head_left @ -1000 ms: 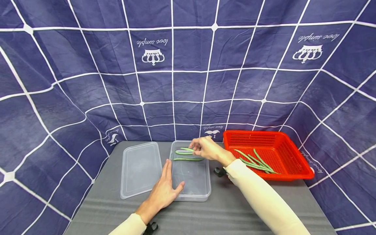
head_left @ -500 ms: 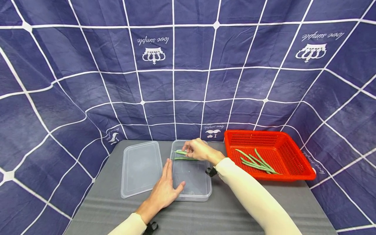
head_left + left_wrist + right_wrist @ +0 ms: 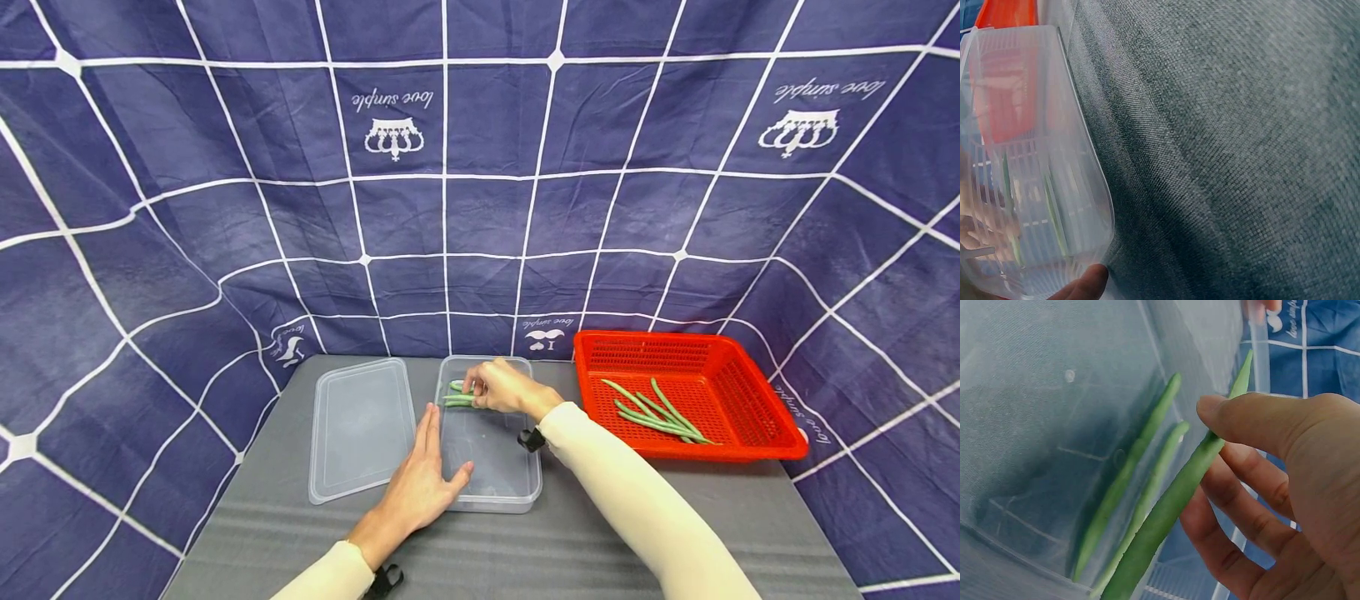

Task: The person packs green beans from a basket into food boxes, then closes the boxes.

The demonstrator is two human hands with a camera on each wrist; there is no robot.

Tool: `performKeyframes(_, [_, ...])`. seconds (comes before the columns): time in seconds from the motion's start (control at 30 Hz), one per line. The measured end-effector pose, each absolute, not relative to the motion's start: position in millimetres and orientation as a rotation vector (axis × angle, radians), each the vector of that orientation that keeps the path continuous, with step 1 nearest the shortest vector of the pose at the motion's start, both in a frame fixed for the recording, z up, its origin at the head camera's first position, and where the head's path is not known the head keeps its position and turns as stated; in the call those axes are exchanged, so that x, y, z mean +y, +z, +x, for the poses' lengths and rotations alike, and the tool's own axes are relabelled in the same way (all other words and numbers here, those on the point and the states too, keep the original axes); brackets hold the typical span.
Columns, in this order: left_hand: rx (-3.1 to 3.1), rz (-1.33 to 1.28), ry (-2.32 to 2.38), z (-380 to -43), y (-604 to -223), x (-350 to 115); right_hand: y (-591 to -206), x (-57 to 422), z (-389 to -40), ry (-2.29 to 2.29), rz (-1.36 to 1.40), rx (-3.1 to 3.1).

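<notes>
Between the thumb and fingers of my right hand (image 3: 501, 390) a green bean (image 3: 1169, 503) is pinched, slanting over the back part of a clear plastic container (image 3: 491, 503). Beneath it, two more green beans lie roughly parallel inside the container: one green bean (image 3: 1119, 484) and a slimmer green bean (image 3: 1155, 478). My left hand (image 3: 420, 483) has its fingers straight and rests along the container's left side. In the left wrist view its fingertip (image 3: 1090, 281) shows by the wall of the container (image 3: 1082, 181). The right fingers partly cover the beans in the head view.
A flat translucent lid (image 3: 363, 429) lies on the grey table (image 3: 247, 533) left of the container. To the right stands a red plastic basket (image 3: 652, 337) with several green beans (image 3: 660, 412) in it. Blue gridded cloth (image 3: 487, 217) hangs behind and at both sides.
My right hand has moved left and slightly lower into the container with the green bean. The left hand stays where it was.
</notes>
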State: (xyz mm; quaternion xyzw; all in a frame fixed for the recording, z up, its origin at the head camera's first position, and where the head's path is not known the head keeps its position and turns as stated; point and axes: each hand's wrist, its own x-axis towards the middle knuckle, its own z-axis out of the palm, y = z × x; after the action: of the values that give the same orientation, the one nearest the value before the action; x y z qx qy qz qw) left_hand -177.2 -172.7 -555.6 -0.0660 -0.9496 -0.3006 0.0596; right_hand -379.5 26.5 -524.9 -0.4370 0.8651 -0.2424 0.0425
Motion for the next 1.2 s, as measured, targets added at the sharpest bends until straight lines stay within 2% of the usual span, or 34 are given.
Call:
performKeyframes(0.1, [-2.879, -0.197, -0.922, -177, -555, -172, -545, 25, -391, -0.723, -1.353, 2.658])
performKeyframes(0.37, [-2.889, -0.205, -0.899, -177, -556, -171, -506, 22, -359, -0.679, -1.151, 2.654])
performKeyframes(0.53, [-2.877, -0.212, -0.905, -177, -556, -169, -506, 20, -352, -0.606, -1.086, 2.702])
performKeyframes(1.2, [-2.893, -0.179, -0.918, -177, -554, -172, -495, 32, -349, -0.612, -1.173, 2.723])
